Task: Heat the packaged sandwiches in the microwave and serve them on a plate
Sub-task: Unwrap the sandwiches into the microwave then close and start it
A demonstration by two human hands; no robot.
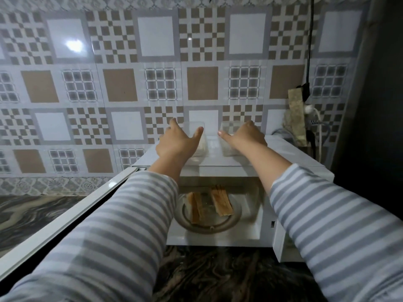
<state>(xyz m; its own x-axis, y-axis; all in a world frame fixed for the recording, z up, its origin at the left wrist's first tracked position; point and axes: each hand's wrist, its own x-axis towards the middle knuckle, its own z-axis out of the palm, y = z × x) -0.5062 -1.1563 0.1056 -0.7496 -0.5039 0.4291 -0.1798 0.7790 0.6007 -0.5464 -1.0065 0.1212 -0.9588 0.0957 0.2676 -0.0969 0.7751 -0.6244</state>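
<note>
1. Both arms, in grey-and-white striped sleeves, reach forward and up from 6 o'clock toward the top of the white microwave (290, 153), which stands on a dark marbled counter (207, 273).
2. The left hand (176, 141) lies over a clear plastic container (199, 147) on the microwave's roof, thumb spread along its right edge and fingers over its far left side. It grips the container.
3. The right hand (245, 137) lies on a second clear container (229, 149) at 3 o'clock of the first, thumb pointing toward 9 o'clock. Its fingers are hidden, so I cannot tell whether it grips.
4. The microwave door (65, 216) hangs open toward 8 o'clock.
5. Two sandwiches (209, 203), unwrapped and toasted brown, rest side by side on the glass turntable (209, 225) inside the cavity.
6. No brand, label or writing can be read.
</note>
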